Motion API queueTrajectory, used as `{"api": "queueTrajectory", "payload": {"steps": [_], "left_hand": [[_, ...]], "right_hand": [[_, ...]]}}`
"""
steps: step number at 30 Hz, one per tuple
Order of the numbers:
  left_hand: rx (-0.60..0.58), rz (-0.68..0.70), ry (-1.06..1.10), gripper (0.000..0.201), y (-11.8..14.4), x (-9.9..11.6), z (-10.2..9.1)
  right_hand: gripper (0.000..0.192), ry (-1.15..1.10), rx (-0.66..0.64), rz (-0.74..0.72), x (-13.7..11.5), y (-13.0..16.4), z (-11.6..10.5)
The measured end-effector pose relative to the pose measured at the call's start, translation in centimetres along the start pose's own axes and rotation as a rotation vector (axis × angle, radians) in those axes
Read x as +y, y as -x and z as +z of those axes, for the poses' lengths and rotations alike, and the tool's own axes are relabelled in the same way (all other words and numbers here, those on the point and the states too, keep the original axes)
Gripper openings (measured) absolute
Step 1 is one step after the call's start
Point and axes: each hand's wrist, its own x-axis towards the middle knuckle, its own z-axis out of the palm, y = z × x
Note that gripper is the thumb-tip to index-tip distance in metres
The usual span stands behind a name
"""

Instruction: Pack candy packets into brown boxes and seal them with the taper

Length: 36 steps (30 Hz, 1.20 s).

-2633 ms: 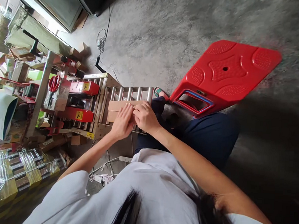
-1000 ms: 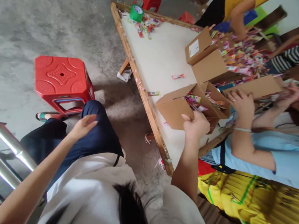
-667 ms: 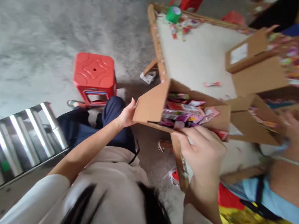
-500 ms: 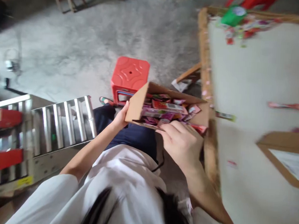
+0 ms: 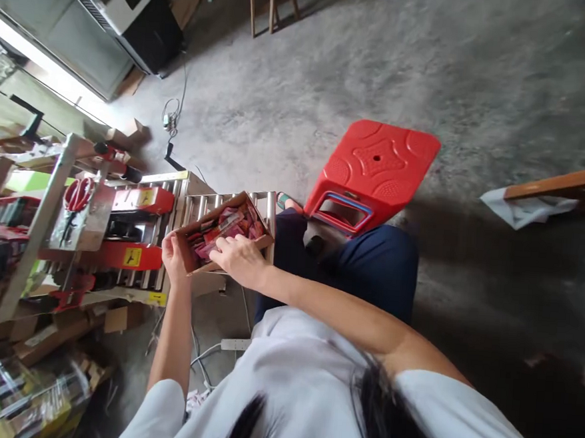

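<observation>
An open cardboard box full of small red and purple packets is held tilted in front of me, over the end of a metal roller conveyor. My left hand grips its left end, thumb along the edge. My right hand is closed on the near side wall, fingertips over the rim by the packets. Some of the box's near wall is hidden behind the right hand.
Red stacked plastic stools stand ahead, right of the box. Leftward, a machine with red parts sits on the conveyor, with red-handled scissors beside it. A cable lies on the concrete floor.
My view has swung left, so the table with loose packets has left the picture. Both hands have carried the box from beside that table over to the conveyor's end.
</observation>
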Motion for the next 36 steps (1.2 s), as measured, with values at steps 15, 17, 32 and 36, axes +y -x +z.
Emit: {"api": "queueTrajectory", "payload": {"steps": [15, 17, 32, 36], "left_hand": [[-0.534, 0.166, -0.851, 0.024, -1.0, 4.6, -0.1], [-0.713, 0.047, -0.792, 0.038, -1.8, 5.6, -0.5], [-0.101, 0.440, -1.110, 0.092, -0.5, 3.3, -0.5], [-0.402, 0.557, -1.094, 0.046, 0.2, 3.3, -1.0]], "right_hand": [[0.025, -0.571, -0.559, 0.098, 9.2, -2.6, -1.7], [0.040, -0.618, -0.602, 0.066, 9.7, -2.7, -2.2], [0.104, 0.010, 0.183, 0.235, 6.3, -2.1, -0.1], [0.053, 0.012, 0.062, 0.084, 6.9, -1.0, 1.2]]}}
